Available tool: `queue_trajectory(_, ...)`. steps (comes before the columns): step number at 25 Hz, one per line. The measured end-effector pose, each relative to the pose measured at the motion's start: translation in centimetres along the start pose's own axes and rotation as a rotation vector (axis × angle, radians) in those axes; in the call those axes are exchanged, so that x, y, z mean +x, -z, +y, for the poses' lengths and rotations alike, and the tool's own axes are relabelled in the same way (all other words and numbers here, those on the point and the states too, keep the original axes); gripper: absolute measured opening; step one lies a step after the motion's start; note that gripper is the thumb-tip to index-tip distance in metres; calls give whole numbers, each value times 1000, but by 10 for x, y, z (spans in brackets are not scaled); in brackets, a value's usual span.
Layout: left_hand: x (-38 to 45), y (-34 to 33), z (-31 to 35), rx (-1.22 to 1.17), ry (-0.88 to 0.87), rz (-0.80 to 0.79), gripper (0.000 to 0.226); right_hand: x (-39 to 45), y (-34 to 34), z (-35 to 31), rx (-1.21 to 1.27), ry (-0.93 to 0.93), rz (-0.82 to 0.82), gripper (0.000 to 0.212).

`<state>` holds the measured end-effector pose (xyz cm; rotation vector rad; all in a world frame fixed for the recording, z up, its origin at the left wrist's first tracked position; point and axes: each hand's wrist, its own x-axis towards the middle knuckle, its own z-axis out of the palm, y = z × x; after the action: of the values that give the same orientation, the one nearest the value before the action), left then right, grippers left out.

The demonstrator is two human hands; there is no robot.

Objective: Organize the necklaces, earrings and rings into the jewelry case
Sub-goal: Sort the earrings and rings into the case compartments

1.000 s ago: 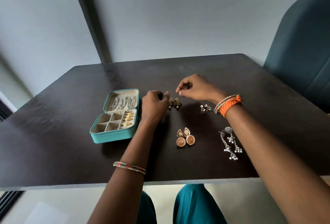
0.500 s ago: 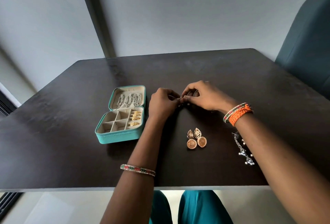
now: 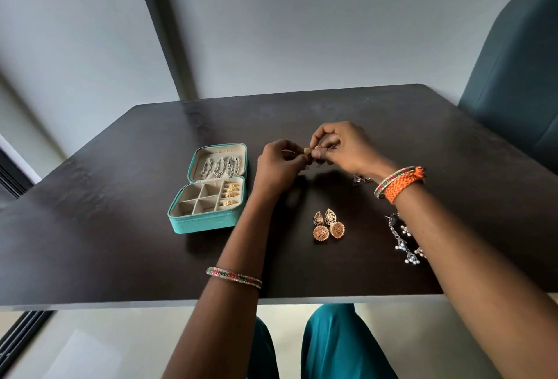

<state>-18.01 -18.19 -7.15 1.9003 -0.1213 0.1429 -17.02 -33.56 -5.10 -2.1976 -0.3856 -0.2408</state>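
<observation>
An open teal jewelry case (image 3: 199, 224) lies on the dark table (image 3: 105, 227), with silver necklaces (image 3: 219, 166) in its lid and gold rings (image 3: 231, 194) in its right slots. Above the table, right of the case, my left hand (image 3: 279, 167) and my right hand (image 3: 344, 146) meet and pinch a small dark-and-gold earring pair (image 3: 309, 152) between their fingertips. A gold earring pair (image 3: 327, 226) lies in front of them. Silver dangling earrings (image 3: 406, 243) sit partly under my right forearm. A small silver earring pair (image 3: 359, 179) shows below my right wrist.
A teal upholstered chair (image 3: 513, 77) stands at the table's far right corner. The table's near edge (image 3: 151, 303) runs just above my knees. A grey wall rises behind the table.
Both hands closed together on the small dark earrings and lifted them off the table. The view shifted slightly, so the case and other earrings sit differently in frame.
</observation>
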Motion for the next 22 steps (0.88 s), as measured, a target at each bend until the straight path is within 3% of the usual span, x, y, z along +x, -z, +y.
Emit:
queue_trajectory(4,-31,13,28,-225,-126,-4,12,-22,16,-35,183,20,95,13)
queue_trajectory(7,-65,25,49,-326,-177,-12,14,-48,28,-64,302,-13,77,19)
queue_trajectory(17,-143,41,55,-459,44,16,10,-112,17,-95,578,-275,-97,33)
queue_trajectory(22,-156,45,60,-507,109,3,16,-124,13,-101,555,-287,-96,44)
